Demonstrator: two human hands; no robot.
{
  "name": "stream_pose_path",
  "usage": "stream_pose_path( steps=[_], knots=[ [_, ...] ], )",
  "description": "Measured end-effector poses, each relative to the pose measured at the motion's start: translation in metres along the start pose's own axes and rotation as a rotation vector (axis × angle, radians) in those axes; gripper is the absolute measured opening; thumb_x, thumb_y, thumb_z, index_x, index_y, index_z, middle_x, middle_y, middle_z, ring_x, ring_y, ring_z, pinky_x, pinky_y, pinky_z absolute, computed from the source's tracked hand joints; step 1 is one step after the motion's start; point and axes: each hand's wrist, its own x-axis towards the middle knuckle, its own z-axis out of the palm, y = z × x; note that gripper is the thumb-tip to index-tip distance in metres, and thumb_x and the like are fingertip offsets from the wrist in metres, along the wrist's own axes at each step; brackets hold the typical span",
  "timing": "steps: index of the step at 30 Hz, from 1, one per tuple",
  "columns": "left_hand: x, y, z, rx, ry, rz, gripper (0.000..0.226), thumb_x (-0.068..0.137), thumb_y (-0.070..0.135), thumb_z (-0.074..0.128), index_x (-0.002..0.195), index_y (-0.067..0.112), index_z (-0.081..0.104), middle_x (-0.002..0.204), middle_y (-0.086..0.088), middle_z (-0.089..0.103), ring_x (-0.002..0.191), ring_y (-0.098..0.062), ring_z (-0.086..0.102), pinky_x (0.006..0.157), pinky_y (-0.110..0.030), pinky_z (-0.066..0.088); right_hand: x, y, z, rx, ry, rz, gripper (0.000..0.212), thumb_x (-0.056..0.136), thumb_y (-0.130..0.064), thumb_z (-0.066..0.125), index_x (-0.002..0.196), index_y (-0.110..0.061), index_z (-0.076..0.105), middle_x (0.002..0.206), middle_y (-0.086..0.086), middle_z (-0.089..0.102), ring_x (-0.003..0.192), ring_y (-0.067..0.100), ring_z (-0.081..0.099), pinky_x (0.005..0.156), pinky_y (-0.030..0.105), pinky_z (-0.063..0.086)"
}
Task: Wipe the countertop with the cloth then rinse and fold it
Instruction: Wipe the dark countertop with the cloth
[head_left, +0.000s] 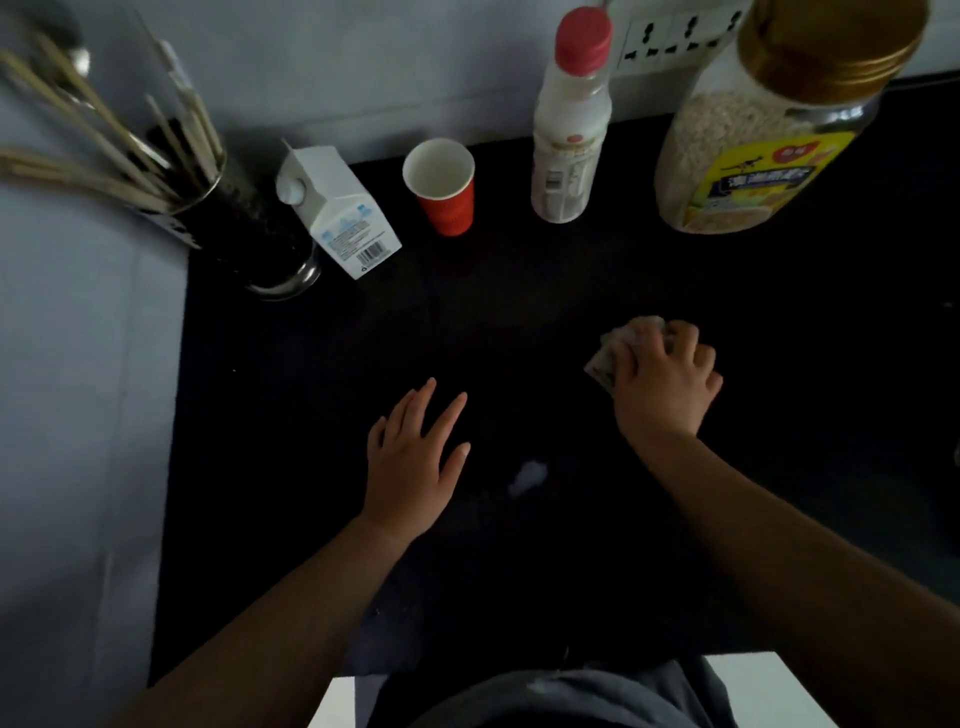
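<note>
The black countertop (545, 291) fills the middle of the view. My right hand (665, 384) presses down on a small pale cloth (605, 364) at the right of centre; only the cloth's left and far edges peek out from under my fingers. My left hand (415, 457) lies flat on the counter, fingers spread, holding nothing. A small white wet patch (527, 475) sits on the counter between my two hands, nearer the front edge.
Along the back wall stand a metal holder of chopsticks (244, 228), a white carton (337, 213), a red paper cup (441, 187), a red-capped white bottle (571, 130) and a big gold-lidded oats jar (769, 135). A wall bounds the left side.
</note>
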Motion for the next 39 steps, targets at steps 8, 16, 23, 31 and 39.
stream_pose_path(
  steps=[8, 16, 23, 31, 39],
  knots=[
    [-0.013, 0.018, 0.003, -0.036, 0.019, -0.133, 0.053, 0.094, 0.04, 0.044, 0.144, 0.034, 0.028, 0.157, -0.003, 0.017, 0.144, -0.022, 0.015, 0.113, -0.052, 0.022, -0.049, 0.021, -0.004, -0.071, -0.193, -0.545, 0.04, 0.083, -0.044, 0.054, 0.119, -0.027, 0.048, 0.121, 0.012, 0.053, 0.098, 0.036, 0.053, 0.078, 0.047, 0.045],
    [-0.076, 0.056, 0.025, -0.085, 0.075, -0.425, 0.056, 0.09, 0.04, 0.048, 0.143, 0.035, 0.029, 0.156, -0.005, 0.02, 0.142, -0.027, 0.019, 0.107, -0.053, 0.028, -0.026, 0.052, -0.014, -0.038, -0.16, -0.483, 0.036, 0.087, -0.04, 0.049, 0.119, -0.024, 0.052, 0.125, 0.015, 0.048, 0.104, 0.039, 0.047, 0.084, 0.051, 0.04],
    [-0.117, 0.083, 0.042, -0.073, 0.074, -0.501, 0.058, 0.09, 0.041, 0.05, 0.144, 0.034, 0.03, 0.156, -0.008, 0.021, 0.142, -0.031, 0.021, 0.105, -0.053, 0.03, -0.04, 0.009, 0.002, 0.002, -0.231, -0.546, 0.035, 0.091, -0.046, 0.038, 0.123, -0.032, 0.043, 0.132, 0.009, 0.04, 0.112, 0.033, 0.041, 0.09, 0.05, 0.035],
    [-0.126, 0.087, 0.048, -0.059, 0.088, -0.494, 0.058, 0.092, 0.041, 0.046, 0.145, 0.033, 0.026, 0.157, -0.009, 0.018, 0.143, -0.031, 0.017, 0.107, -0.052, 0.026, -0.049, 0.081, -0.015, -0.047, -0.128, -0.654, 0.034, 0.085, -0.045, 0.05, 0.114, -0.027, 0.049, 0.118, 0.013, 0.051, 0.099, 0.038, 0.05, 0.081, 0.048, 0.042],
    [-0.126, 0.057, 0.036, -0.018, 0.046, -0.311, 0.058, 0.089, 0.043, 0.049, 0.143, 0.035, 0.03, 0.153, -0.008, 0.026, 0.137, -0.03, 0.025, 0.104, -0.05, 0.031, -0.079, 0.014, 0.003, 0.0, -0.236, -0.592, 0.034, 0.085, -0.045, 0.043, 0.117, -0.03, 0.044, 0.126, 0.008, 0.043, 0.11, 0.033, 0.042, 0.088, 0.048, 0.035]
  ],
)
